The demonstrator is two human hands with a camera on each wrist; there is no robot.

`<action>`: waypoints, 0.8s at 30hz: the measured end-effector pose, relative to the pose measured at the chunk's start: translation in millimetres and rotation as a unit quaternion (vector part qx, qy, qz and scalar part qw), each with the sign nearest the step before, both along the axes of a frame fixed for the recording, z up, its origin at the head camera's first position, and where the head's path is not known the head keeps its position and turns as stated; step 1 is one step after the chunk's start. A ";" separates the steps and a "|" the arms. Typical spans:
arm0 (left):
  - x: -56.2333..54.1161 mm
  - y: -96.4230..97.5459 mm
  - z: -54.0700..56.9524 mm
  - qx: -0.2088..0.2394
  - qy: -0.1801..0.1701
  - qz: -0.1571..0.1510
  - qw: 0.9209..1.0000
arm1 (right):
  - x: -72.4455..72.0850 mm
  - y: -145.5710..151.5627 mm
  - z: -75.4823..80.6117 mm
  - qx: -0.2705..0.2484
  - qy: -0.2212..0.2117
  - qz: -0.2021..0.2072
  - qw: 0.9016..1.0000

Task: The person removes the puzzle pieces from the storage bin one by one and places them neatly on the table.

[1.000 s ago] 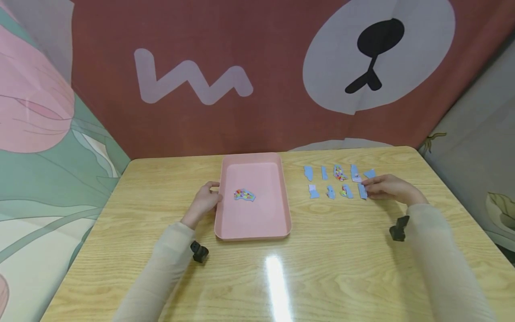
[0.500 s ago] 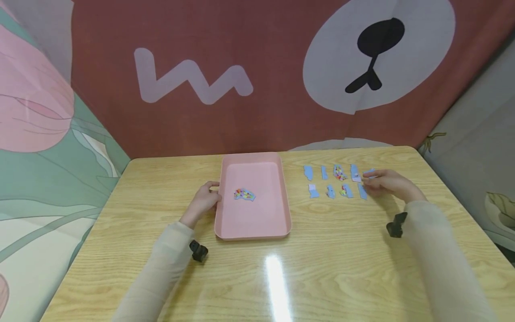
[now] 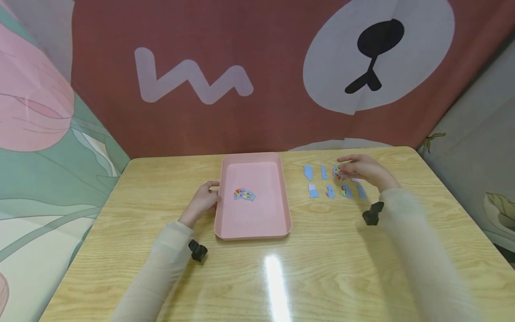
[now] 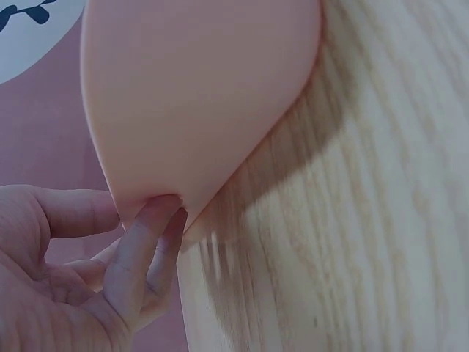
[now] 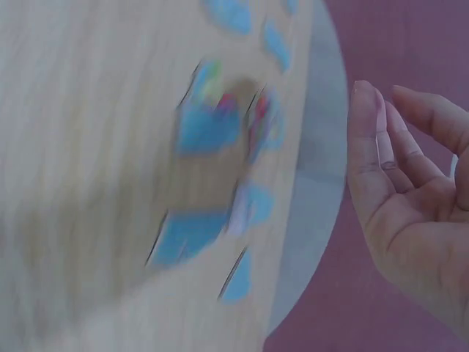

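My left hand [image 3: 203,201] grips the left wall of a pink tray [image 3: 257,221]; in the left wrist view its fingers [image 4: 150,227] press the wall's outside. Inside the tray lies one multicoloured puzzle piece [image 3: 244,194] with blue edges. To the right, two rows of flat, irregular blue puzzle pieces rest on the table, among them a plain blue piece [image 3: 308,172] and a multicoloured one [image 3: 346,191]. My right hand [image 3: 368,171] hovers over the back row, covering some pieces. In the right wrist view the right hand [image 5: 410,176] has extended fingers and holds nothing.
Everything stands on a wooden table [image 3: 322,264]. A brown fabric backdrop [image 3: 193,129] with a bear face hangs behind its far edge. Dark wrist cameras sit at both sleeves.
My right hand has moved left and slightly back, from the right end of the rows to above the multicoloured back-row piece. My left hand and the tray stay in place.
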State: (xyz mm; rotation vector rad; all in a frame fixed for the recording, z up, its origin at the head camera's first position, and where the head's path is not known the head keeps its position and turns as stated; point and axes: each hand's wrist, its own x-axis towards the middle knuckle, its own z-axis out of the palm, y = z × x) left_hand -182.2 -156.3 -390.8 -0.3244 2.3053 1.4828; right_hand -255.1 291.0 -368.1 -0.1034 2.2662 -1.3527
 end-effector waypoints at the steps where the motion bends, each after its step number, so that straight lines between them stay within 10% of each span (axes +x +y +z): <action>1: 0.0 0.0 -0.1 0.001 -0.001 0.000 1.000 | -1.3 -6.1 1.9 -0.006 0.003 0.003 1.000; 24: -0.3 -1.3 -3.5 0.006 0.008 -0.001 1.000 | -14.5 -143.1 17.2 -0.076 0.019 0.044 0.996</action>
